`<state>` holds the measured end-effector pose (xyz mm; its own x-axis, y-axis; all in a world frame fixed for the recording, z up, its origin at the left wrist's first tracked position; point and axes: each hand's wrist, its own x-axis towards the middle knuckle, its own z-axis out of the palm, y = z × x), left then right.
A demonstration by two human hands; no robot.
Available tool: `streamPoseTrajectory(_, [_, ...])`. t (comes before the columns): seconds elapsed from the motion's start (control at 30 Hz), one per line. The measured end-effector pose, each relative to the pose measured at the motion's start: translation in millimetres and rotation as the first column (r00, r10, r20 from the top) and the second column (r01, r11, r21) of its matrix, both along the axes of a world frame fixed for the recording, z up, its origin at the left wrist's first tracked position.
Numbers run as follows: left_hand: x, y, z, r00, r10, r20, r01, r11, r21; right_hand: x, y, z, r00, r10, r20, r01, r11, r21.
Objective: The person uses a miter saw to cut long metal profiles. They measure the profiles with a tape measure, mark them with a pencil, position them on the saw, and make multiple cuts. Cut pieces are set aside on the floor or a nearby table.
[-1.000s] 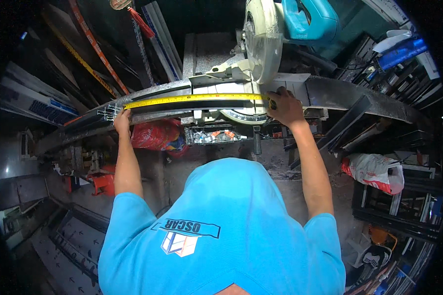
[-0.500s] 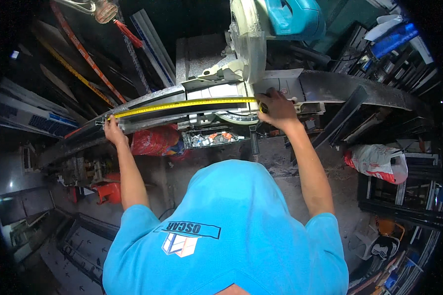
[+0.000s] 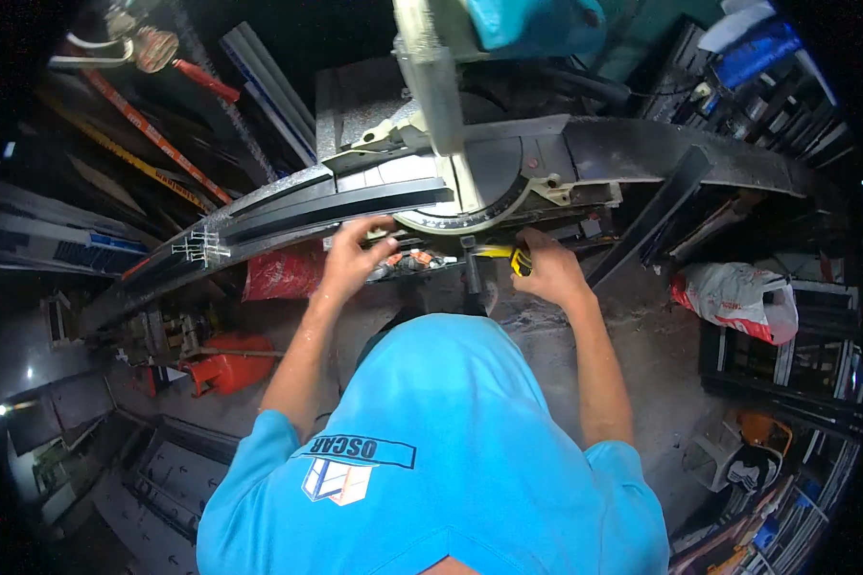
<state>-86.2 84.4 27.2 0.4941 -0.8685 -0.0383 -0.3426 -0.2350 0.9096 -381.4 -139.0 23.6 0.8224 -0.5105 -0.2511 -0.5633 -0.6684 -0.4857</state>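
Note:
My right hand (image 3: pixel 553 270) grips a yellow and black tape measure (image 3: pixel 521 262) just in front of the mitre saw (image 3: pixel 430 91). Only a short piece of yellow blade (image 3: pixel 494 251) sticks out of its case, pointing left. With nothing in it, my left hand (image 3: pixel 355 257) hovers near the front edge of the saw bench, thumb and fingers apart. Behind that hand, a dark metal profile (image 3: pixel 336 208) lies along the bench, its right end on the saw's round table (image 3: pixel 470 222). The saw's clear guard and teal body stand above, partly cut off at the top.
A red bag (image 3: pixel 283 272) and a tray of small scraps sit below the bench. Toward the right, a dark bar (image 3: pixel 654 216) slants across the bench edge, near a white and red sack (image 3: pixel 738 302). A red tank (image 3: pixel 235 364) stands at left. Long profiles lean behind.
The long stretch of tape blade over the profile has drawn back into its case. My left hand let go of its end and came right; my right hand moved toward me with the tape measure.

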Motion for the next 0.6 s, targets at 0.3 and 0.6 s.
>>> streamPoseTrajectory(0.3, [72.1,-29.2,-9.6,0.7,-0.154,0.698,-0.114,0.94,0.321,-7.9,-31.6,-44.5,0.994,0.089,0.063,-0.081,0.989,-0.125])
streamPoseTrajectory(0.6, [68.8,-37.4,20.7,0.876,-0.218,0.43,0.131,0.966,0.223,12.0,-34.1,-81.7,0.95,-0.088,0.298,0.153,0.967,-0.205])
